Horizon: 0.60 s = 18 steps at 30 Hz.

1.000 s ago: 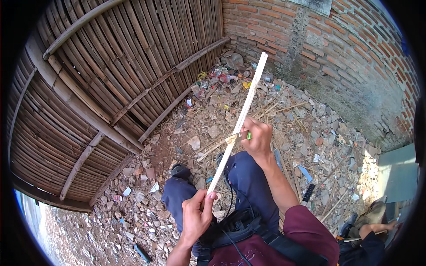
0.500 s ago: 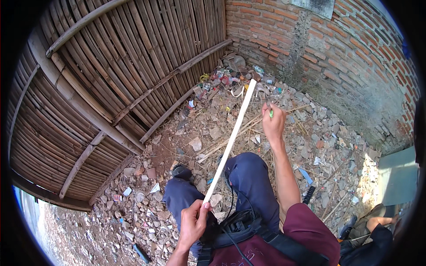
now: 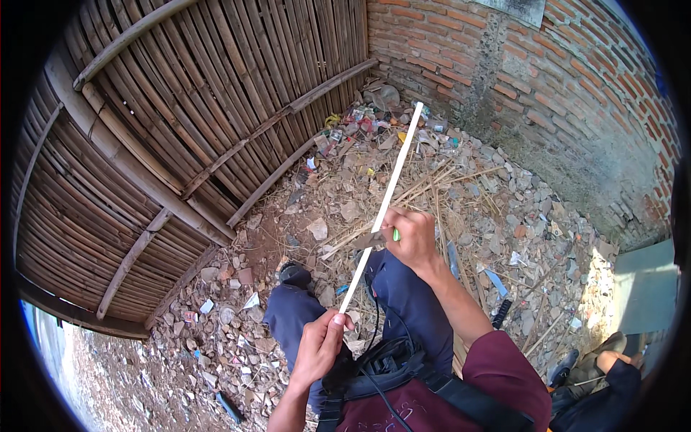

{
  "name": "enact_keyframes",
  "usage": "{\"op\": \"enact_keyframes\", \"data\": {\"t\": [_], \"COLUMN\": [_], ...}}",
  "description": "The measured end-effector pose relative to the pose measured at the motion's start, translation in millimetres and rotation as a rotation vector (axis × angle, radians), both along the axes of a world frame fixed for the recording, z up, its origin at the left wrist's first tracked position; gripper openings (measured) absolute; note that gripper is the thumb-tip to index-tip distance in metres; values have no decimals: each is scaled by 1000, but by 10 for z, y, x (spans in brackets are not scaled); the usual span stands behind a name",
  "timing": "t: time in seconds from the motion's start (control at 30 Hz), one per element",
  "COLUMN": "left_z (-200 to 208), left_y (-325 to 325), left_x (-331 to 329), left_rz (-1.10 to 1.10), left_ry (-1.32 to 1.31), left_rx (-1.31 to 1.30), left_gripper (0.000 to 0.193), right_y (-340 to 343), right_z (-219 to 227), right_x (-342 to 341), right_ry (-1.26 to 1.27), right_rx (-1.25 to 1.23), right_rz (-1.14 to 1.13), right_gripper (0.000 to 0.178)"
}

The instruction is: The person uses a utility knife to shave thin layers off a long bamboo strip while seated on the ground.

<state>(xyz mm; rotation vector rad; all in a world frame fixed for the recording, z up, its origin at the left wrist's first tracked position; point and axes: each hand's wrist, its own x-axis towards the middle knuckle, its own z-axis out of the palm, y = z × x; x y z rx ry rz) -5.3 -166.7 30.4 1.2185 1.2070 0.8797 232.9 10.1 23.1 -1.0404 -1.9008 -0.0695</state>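
Observation:
My left hand is closed round the lower end of a long, pale strip, which looks like split bamboo or wood. The strip slants up and away from me, above my knees, toward the rubbish by the wall. In my right hand is a knife; a bit of its green handle shows between the fingers. Its broad grey blade lies across the strip about midway along, touching or very close to it. My right fingers hide most of the handle.
Rubble and litter cover the ground, with thin split sticks beyond my knees. A bamboo-slat wall rises at left, a brick wall ahead and right. At lower right another person's hand and dark sleeve show.
My right hand has come down and left with the knife, from beside the strip's far end to its middle. The strip has turned, looking narrower. My left hand has stayed nearly in place.

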Motion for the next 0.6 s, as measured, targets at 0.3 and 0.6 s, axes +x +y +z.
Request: {"op": "enact_keyframes", "data": {"t": [0.3, 0.6], "left_z": [-25, -132], "left_y": [-84, -351], "left_x": [14, -47], "left_rz": [-59, -78], "left_ry": [45, 110], "left_rx": [83, 21], "left_gripper": [39, 29], "right_y": [58, 731], "right_z": [82, 76], "right_x": [119, 774], "right_ry": [8, 308], "right_rx": [-11, -115], "right_rz": [-66, -354], "right_gripper": [5, 16]}}
